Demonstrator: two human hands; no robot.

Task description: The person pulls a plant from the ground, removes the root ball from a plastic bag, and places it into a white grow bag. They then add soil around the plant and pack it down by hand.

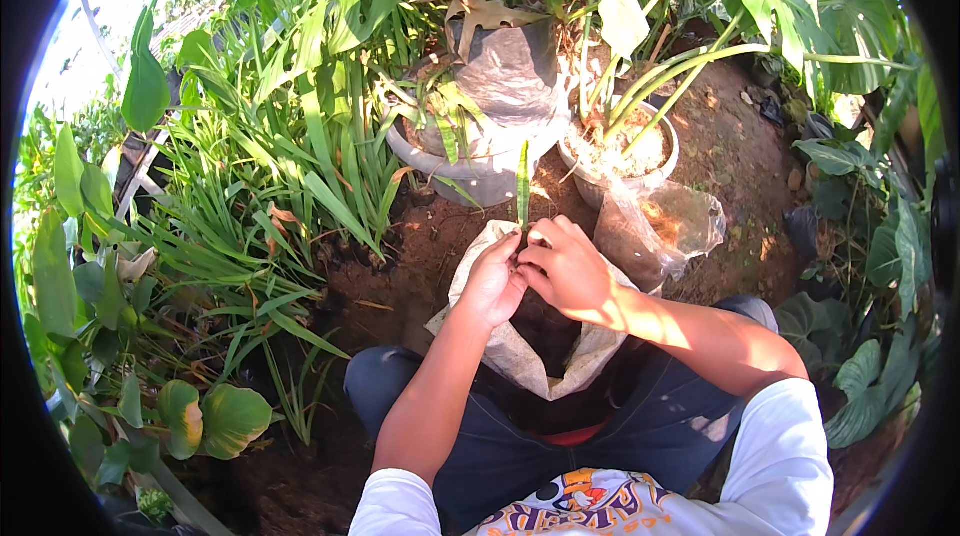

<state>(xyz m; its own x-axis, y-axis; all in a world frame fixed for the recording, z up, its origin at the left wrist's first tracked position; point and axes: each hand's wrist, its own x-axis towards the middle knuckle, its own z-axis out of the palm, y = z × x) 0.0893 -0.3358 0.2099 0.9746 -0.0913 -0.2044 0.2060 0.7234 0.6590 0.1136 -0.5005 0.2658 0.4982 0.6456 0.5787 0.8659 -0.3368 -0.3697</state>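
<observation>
My left hand (pixel 495 278) and my right hand (pixel 568 266) meet over an open pale woven sack (pixel 536 374) of dark soil (pixel 549 333). A narrow, upright green leaf (pixel 523 183) rises from between my fingertips; its lower end is hidden by them. The left fingers and thumb close at the leaf's base. The right fingers are bent against the left ones, and whether they also grip the plant cannot be told. Right of the sack stands a clear plastic bag (pixel 645 224) with brown fibrous material in it.
Ahead stand a wide grey pot (pixel 480 179), a black plastic grow bag (pixel 506 74) and a round pot (pixel 664 168) with thick-stemmed plants. Dense strappy leaves (pixel 300 183) crowd the left, and broad-leaved plants (pixel 862 378) line the right. Bare soil (pixel 742 153) shows between.
</observation>
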